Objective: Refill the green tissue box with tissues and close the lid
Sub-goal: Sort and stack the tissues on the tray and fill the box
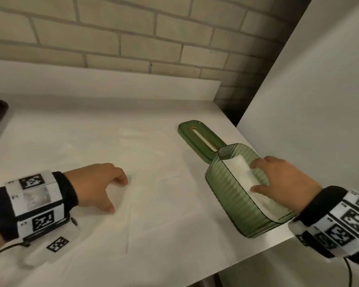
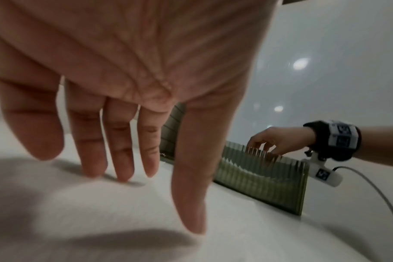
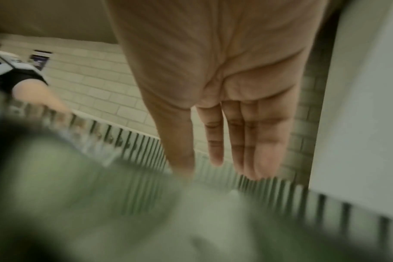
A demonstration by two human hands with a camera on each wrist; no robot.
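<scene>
Pressing tissues (image 1: 245, 172) (right hand (image 1: 286, 183)) into box (image 1: 232, 195).

White countertop (image 1: 112, 141), pale brick wall (image 1: 112, 38), white side panel (image 1: 319, 100)

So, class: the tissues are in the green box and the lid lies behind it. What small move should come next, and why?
Probably lift the right hand out of the box and reach for the lid. The tissues already sit below the rim with fingers pressing them flat, the lid lies off on the counter, and the left hand holds nothing.
</scene>
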